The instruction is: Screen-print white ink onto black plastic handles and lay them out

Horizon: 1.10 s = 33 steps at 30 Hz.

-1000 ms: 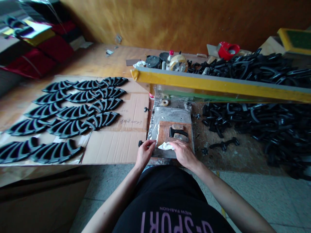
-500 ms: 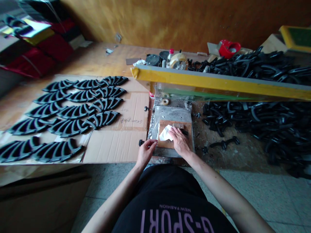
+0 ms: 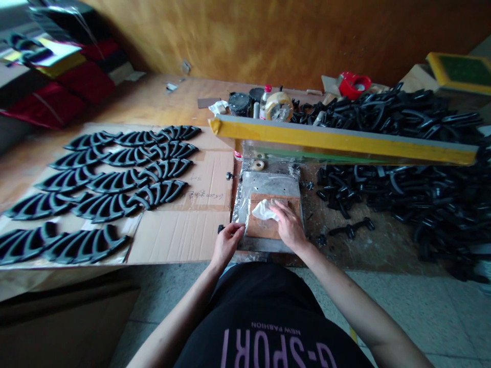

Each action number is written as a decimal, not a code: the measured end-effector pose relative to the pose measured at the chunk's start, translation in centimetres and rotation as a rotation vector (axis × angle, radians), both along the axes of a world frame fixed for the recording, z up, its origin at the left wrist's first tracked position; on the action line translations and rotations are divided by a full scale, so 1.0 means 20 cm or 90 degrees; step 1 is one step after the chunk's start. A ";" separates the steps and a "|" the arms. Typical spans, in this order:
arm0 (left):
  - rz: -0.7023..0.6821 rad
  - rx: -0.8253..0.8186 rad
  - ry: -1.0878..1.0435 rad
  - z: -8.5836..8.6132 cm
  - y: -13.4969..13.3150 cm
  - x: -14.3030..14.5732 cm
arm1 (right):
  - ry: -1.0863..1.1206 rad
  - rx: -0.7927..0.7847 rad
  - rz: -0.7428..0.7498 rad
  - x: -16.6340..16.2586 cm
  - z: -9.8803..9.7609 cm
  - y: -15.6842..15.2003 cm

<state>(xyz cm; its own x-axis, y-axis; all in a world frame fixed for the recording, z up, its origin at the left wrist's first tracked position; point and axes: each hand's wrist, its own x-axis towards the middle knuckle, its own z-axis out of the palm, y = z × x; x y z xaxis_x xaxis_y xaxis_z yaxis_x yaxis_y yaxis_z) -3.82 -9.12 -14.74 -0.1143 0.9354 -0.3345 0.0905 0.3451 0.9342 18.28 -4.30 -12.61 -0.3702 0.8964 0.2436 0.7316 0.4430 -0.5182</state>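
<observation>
My right hand (image 3: 289,225) presses a crumpled white cloth (image 3: 263,209) onto the brown wooden block (image 3: 264,229) that lies on a foil-covered metal plate (image 3: 268,181). The small black part seen earlier on the block is hidden under the hand and cloth. My left hand (image 3: 227,243) grips the plate's near-left edge, fingers curled, beside a small black knob (image 3: 220,228). A yellow-framed printing screen (image 3: 337,138) is raised above the plate.
Rows of black curved plastic parts (image 3: 115,179) lie on flattened cardboard (image 3: 184,230) to the left. A large heap of black parts (image 3: 402,153) fills the right. Bottles, a tape roll (image 3: 279,105) and a red tape dispenser (image 3: 355,84) stand at the back.
My right hand carried the white cloth from the block's near edge up over the black part, covering it. The left hand stayed on the plate's edge. The camera shifted slightly.
</observation>
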 end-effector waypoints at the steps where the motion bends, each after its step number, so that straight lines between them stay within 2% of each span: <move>1: -0.006 0.000 0.000 0.00 0.00 0.00 | -0.011 0.010 0.004 -0.01 -0.03 0.03; 5: -0.016 0.005 -0.011 0.00 0.01 0.00 | -0.073 0.012 0.061 -0.02 -0.15 0.04; 7: -0.013 0.004 -0.016 -0.01 0.01 0.00 | -0.082 0.014 0.081 -0.01 -0.17 0.00; 10: -0.003 -0.001 -0.020 -0.03 0.01 -0.01 | -0.086 -0.002 0.108 0.01 -0.13 -0.09; 14: 0.017 0.005 -0.023 -0.04 0.02 -0.03 | -0.060 -0.083 0.112 0.03 -0.01 -0.18; 16: 0.021 0.005 -0.028 -0.04 0.02 -0.04 | 0.009 -0.131 0.078 0.03 0.04 -0.20; 19: 0.021 -0.001 -0.035 -0.03 0.02 -0.03 | 0.185 -0.232 -0.009 0.02 0.06 -0.18; 23: -0.035 -0.013 -0.087 0.04 0.02 0.03 | 0.462 -0.386 -0.154 -0.05 0.03 -0.13; 25: -0.075 -0.028 -0.152 0.08 0.02 0.08 | 0.565 -0.465 -0.181 -0.11 0.01 -0.12; 27: -0.095 -0.033 -0.191 0.11 0.02 0.12 | 0.595 -0.510 -0.184 -0.17 -0.01 -0.13; 30: -0.056 -0.008 -0.173 0.12 0.07 0.12 | 0.527 -0.469 -0.154 -0.21 -0.03 -0.14; 33: 0.030 0.026 -0.137 0.09 0.22 0.01 | 0.387 -0.312 -0.121 -0.14 -0.02 -0.11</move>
